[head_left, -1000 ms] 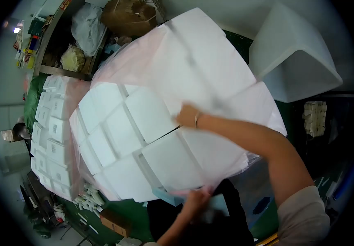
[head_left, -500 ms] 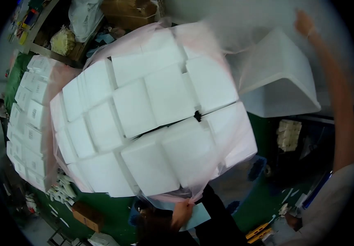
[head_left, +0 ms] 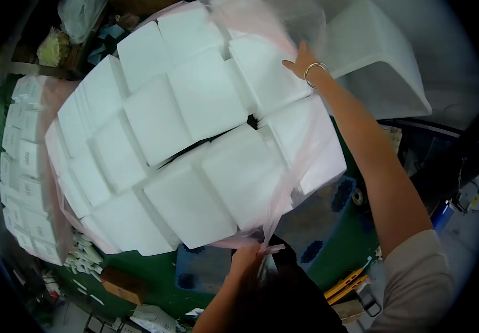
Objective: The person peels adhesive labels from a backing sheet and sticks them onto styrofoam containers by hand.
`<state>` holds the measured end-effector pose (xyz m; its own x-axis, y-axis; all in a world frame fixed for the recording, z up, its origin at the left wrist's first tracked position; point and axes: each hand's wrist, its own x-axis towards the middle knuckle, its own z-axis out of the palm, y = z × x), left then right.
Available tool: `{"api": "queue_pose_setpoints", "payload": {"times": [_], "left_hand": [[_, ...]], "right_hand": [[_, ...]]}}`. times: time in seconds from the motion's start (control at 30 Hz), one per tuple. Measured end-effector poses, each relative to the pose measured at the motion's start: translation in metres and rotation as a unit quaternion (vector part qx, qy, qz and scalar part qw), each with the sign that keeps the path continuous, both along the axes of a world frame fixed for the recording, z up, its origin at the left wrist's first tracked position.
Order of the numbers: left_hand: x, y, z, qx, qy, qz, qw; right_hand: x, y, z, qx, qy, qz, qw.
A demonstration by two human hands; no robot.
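Note:
White block-like packs [head_left: 195,161] lie in rows in the middle, with thin pink plastic film [head_left: 297,161] along their right and lower edges. My left hand [head_left: 245,260] is closed on a gathered end of this film, at the near edge of the packs. My right hand [head_left: 304,62], with a bracelet at the wrist, is over the far right corner of the packs, beside the film. Its thumb stands apart from the other fingers; whether it touches the film cannot be made out.
Another wrapped stack of white packs [head_left: 31,177] stands at the left. A large white bin [head_left: 381,55] is at the upper right. A brown box [head_left: 123,286], a blue mat [head_left: 200,272] and yellow tools [head_left: 346,286] lie on the green floor [head_left: 156,277].
The film that covered the packs has been drawn back, baring their tops. My right hand swung out to the upper right and has come back to the far corner. My left hand still holds film.

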<state>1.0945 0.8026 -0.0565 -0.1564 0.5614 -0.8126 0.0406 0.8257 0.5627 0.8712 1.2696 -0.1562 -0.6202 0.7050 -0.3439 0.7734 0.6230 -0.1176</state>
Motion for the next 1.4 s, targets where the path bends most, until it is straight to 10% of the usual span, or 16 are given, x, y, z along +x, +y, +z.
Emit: {"api": "queue_pose_setpoints", "payload": {"times": [0.1, 0.33, 0.6, 0.8, 0.93, 1.2, 1.33, 1.4], "left_hand": [[0.002, 0.014, -0.003, 0.047, 0.006, -0.038, 0.998], [-0.026, 0.072, 0.102, 0.243, 0.022, -0.13, 0.961], [-0.086, 0.228, -0.047, 0.062, 0.194, 0.205, 0.957], [-0.049, 0.262, -0.09, -0.013, 0.212, 0.179, 0.961], [-0.048, 0.266, -0.092, -0.019, 0.266, 0.173, 0.948], [-0.031, 0.241, -0.085, 0.002, 0.288, 0.213, 0.934], [-0.021, 0.255, -0.089, 0.02, 0.32, 0.208, 0.924], [-0.02, 0.263, -0.084, 0.024, 0.362, 0.228, 0.903]], "right_hand": [[0.005, 0.018, -0.011, -0.078, -0.194, 0.136, 0.968], [0.05, 0.001, 0.046, -0.021, -0.161, 0.18, 0.97], [-0.022, 0.037, 0.065, 0.005, -0.1, 0.154, 0.983], [-0.069, 0.064, -0.015, -0.07, -0.022, 0.207, 0.975], [-0.112, 0.097, -0.034, 0.127, -0.069, 0.322, 0.936], [-0.111, 0.286, 0.016, 0.146, 0.143, 0.119, 0.972], [-0.147, 0.363, -0.06, -0.069, -0.311, 0.152, 0.936], [-0.12, 0.297, -0.048, 0.035, -0.127, 0.282, 0.95]]}}
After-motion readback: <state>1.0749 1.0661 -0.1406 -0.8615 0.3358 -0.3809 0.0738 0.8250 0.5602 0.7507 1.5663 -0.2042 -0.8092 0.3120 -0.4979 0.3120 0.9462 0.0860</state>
